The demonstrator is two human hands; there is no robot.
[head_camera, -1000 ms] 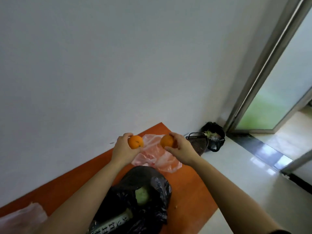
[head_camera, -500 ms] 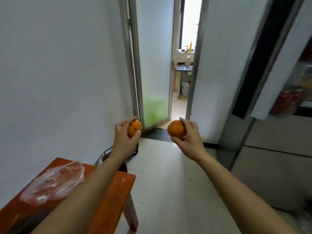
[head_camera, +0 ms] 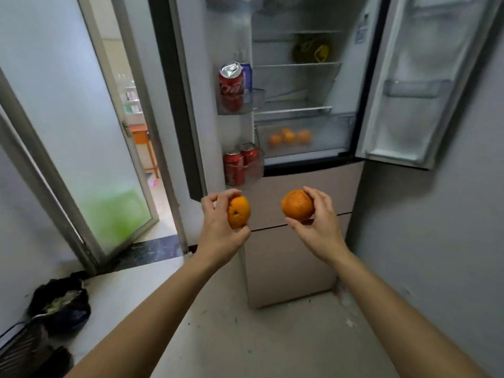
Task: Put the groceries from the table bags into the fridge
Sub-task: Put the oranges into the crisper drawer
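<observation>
My left hand (head_camera: 218, 227) grips an orange (head_camera: 239, 211), and my right hand (head_camera: 319, 222) holds a second orange (head_camera: 297, 205). Both are raised in front of the open fridge (head_camera: 300, 85), below its open compartment and level with the beige lower drawers (head_camera: 294, 255). Both fridge doors stand open. Inside, a clear crisper drawer (head_camera: 327, 132) holds several oranges (head_camera: 289, 137). The table and bags are out of view.
Red cans (head_camera: 231, 85) stand in the left door shelves, more cans (head_camera: 240, 162) lower down. A yellow-green item (head_camera: 311, 51) sits on an upper shelf. A sliding glass door (head_camera: 90, 148) is at left, a black bin bag (head_camera: 60, 304) and dark basket (head_camera: 21, 347) on the floor.
The view has swung from the table, past the doorway, to face the open fridge. Both hands still hold their oranges, now in front of the fridge.
</observation>
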